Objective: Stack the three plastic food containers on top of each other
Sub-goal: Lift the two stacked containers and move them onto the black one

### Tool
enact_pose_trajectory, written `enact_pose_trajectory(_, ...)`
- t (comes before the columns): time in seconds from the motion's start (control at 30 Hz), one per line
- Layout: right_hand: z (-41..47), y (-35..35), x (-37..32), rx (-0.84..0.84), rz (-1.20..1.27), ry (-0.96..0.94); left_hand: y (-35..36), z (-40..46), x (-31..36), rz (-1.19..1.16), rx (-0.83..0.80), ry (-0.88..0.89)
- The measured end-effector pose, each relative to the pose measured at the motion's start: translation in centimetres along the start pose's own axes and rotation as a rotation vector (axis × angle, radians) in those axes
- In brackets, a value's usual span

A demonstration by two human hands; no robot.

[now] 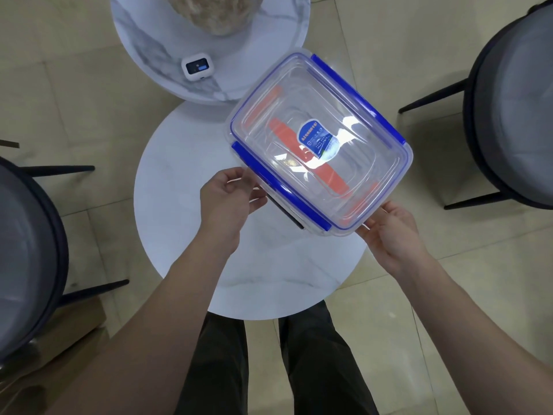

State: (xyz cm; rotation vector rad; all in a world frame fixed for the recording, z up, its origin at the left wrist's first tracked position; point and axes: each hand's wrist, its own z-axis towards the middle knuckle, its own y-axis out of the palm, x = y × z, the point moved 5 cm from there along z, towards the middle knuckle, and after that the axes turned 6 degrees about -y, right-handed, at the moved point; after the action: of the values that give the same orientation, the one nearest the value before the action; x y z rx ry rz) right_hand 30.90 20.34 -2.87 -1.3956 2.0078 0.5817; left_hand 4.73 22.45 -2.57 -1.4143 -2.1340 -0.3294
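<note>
A large clear plastic container (356, 115) with blue lid clips and a blue label is held above the low round white table (185, 235). Through its clear walls I see a container with orange clips (335, 181) beneath or inside it; which of the two I cannot tell. A dark-edged piece (287, 214) shows under its near-left edge. My left hand (230, 196) has its fingers at the near-left blue clip. My right hand (389, 232) grips the near-right corner from below.
A second, marble-patterned round table (155, 46) stands behind, carrying a small white device (196, 67) and a beige rough object (215, 13). Dark-framed chairs stand at left (27, 250) and right (514, 109). My legs are below the table's near edge.
</note>
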Motion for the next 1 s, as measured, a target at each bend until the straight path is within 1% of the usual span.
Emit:
enact_pose_trajectory(0.17,-0.04,0.05,0.05,0.0,-0.013,-0.012,0.03,0.25,0.11,0.04,0.018,0.036)
enact_pose_trajectory(0.67,-0.3,0.24,0.01,0.031,-0.057,-0.021,-0.26,0.68,0.12,0.046,-0.012,0.05)
enact_pose_trajectory(0.9,-0.46,0.26,0.22,0.04,-0.034,-0.029,-0.34,0.74,0.08,0.056,-0.013,0.056)
enact_pose_trajectory(1.0,-0.44,0.25,0.44,0.037,-0.061,-0.038,-0.49,0.83,-0.05,0.069,-0.005,0.063)
